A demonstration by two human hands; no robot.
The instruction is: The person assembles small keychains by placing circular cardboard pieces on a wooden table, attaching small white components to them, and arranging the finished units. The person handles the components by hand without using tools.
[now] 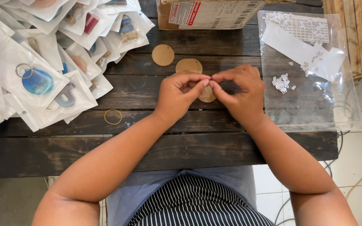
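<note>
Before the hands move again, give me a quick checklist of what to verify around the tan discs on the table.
1. Both hands meet over one tan disc: left hand and right hand have fingertips pinched together: ok.
2. What the fingers pinch: too small, hidden: cannot tell.
3. Disc under the hands lies on the dark wooden table: ok.
4. Spare discs within reach behind the hands: ok.
5. Tiny white pieces sit on the clear plastic sheet beside the right hand: ok.
6. Yellow rubber band lies apart from the hands: ok.

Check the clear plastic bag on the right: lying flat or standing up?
Lying flat. The clear plastic bag is spread on the dark wooden table, with white paper scraps resting on it.
</note>
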